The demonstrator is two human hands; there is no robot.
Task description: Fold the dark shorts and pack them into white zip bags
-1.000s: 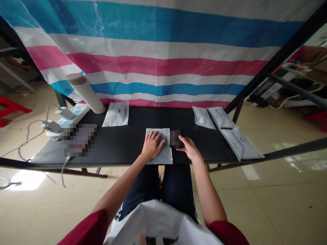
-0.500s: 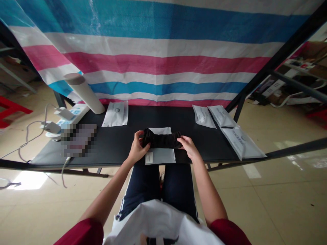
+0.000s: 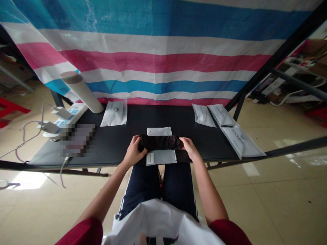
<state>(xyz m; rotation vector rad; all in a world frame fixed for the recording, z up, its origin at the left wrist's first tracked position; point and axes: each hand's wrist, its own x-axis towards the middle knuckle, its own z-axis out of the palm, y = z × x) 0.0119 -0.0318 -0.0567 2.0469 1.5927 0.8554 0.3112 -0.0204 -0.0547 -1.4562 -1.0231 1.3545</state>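
Observation:
A dark, soft piece of fabric [image 3: 161, 142], folded into a long strip, stretches between my two hands. My left hand [image 3: 135, 149] grips its left end with thumb and fingers. At the right end, my right hand [image 3: 188, 147] pinches the cloth. Beneath the strip lies a pale plastic zip pouch [image 3: 161, 157] with a small label at its lower left; the fabric covers its middle. What kind of garment or cover the fabric is, I cannot tell.
Printed white pouches [image 3: 238, 139] lie at the table's right, another pouch [image 3: 114, 113] at the back left. A white bottle [image 3: 85, 95], a power strip [image 3: 71, 117] with plugs and a blurred-out device [image 3: 78, 139] on a cable occupy the left. A striped sheet [image 3: 158, 61] hangs behind the black table [image 3: 163, 115].
The fabric strip has been pulled straighter and wider, its left end shifting left with my left hand. The right hand has barely moved.

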